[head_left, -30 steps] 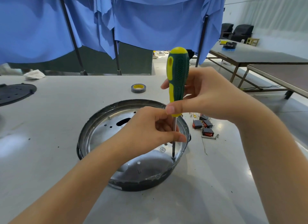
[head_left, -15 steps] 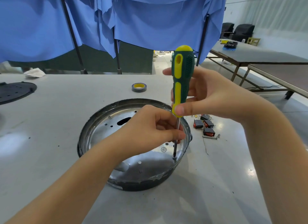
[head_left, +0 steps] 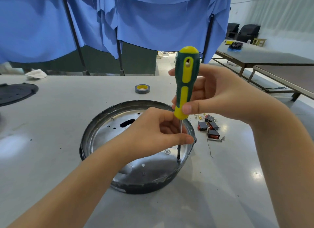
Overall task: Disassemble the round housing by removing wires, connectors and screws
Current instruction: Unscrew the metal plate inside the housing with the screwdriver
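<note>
Head view: round housing (head_left: 105,136) sits on the grey table (head_left: 56,126), centre frame, open side up, shiny metal floor with holes and a slot; its near-left part is hidden behind the left forearm. Screwdriver (head_left: 186,85), green and yellow handle, stands upright with its tip down on a screw (head_left: 178,160) at the housing's near-right inner edge; screw head too small to make out. Right hand (head_left: 219,95) is clenched around the lower handle, thumb across the yellow collar. Left hand (head_left: 156,134) pinches the metal shaft between thumb and fingers, covering the shaft's middle. Another screw (head_left: 167,151) shows on the floor just left of the tip. Red-black switches (head_left: 210,128) lie on the table right of the housing, partly behind the right hand, with a loose bolt (head_left: 214,139) beside them. Tape roll (head_left: 142,89) further back. Black disc (head_left: 15,93) far left, cut off by the frame edge. Blue cloth (head_left: 144,20) hangs behind
</note>
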`<state>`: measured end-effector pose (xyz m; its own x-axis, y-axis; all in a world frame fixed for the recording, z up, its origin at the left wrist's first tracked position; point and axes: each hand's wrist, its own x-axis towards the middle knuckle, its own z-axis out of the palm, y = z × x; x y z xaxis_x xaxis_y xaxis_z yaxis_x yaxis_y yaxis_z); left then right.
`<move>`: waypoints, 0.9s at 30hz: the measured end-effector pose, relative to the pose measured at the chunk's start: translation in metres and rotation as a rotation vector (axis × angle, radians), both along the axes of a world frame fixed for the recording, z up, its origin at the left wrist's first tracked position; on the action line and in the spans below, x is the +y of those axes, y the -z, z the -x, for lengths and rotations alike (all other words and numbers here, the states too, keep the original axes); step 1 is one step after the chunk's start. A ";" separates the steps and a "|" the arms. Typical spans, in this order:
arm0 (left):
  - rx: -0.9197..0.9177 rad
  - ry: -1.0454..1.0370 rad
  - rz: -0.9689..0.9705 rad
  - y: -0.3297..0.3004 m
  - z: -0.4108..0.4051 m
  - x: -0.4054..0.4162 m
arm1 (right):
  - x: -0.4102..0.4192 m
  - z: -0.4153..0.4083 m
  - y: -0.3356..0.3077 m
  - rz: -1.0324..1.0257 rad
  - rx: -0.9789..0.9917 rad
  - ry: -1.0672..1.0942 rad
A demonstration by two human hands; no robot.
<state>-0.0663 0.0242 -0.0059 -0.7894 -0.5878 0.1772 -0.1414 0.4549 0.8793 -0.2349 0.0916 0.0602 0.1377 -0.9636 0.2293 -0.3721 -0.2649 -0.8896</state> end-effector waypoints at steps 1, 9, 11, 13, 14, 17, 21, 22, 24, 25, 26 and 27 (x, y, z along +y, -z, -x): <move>-0.005 0.035 -0.034 -0.001 -0.001 0.000 | 0.001 0.001 0.000 -0.010 -0.014 -0.022; 0.004 0.073 -0.129 0.001 0.000 0.001 | 0.002 0.007 0.000 -0.080 -0.016 -0.071; -0.002 0.046 -0.072 0.001 0.000 0.000 | 0.000 0.004 0.001 -0.052 0.068 0.002; -0.009 0.028 -0.044 0.001 -0.001 -0.002 | -0.001 0.001 0.001 -0.018 0.098 0.056; -0.014 0.022 -0.037 0.001 -0.001 -0.003 | -0.002 0.001 0.001 -0.011 0.086 0.063; -0.033 0.000 0.016 -0.001 -0.001 -0.002 | -0.002 0.000 0.000 -0.016 0.053 0.046; -0.041 -0.033 0.107 0.000 0.002 0.002 | 0.001 -0.001 0.001 -0.016 0.038 0.010; -0.038 -0.035 0.113 0.001 0.003 0.002 | 0.002 -0.001 0.001 -0.013 0.028 0.012; -0.032 -0.039 0.110 0.002 0.003 0.002 | 0.003 0.001 0.000 -0.022 -0.004 0.000; -0.031 -0.036 0.101 0.002 0.003 0.001 | 0.004 0.001 0.000 -0.032 -0.017 -0.019; -0.034 -0.030 0.088 0.003 0.003 0.000 | 0.004 0.002 -0.001 -0.041 -0.025 -0.042; -0.039 -0.018 0.071 0.003 0.002 0.000 | 0.004 0.002 0.000 -0.046 -0.033 -0.063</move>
<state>-0.0687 0.0238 -0.0090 -0.7856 -0.5895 0.1878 -0.1841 0.5125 0.8387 -0.2369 0.0960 0.0606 0.1913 -0.9629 0.1903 -0.3264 -0.2453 -0.9128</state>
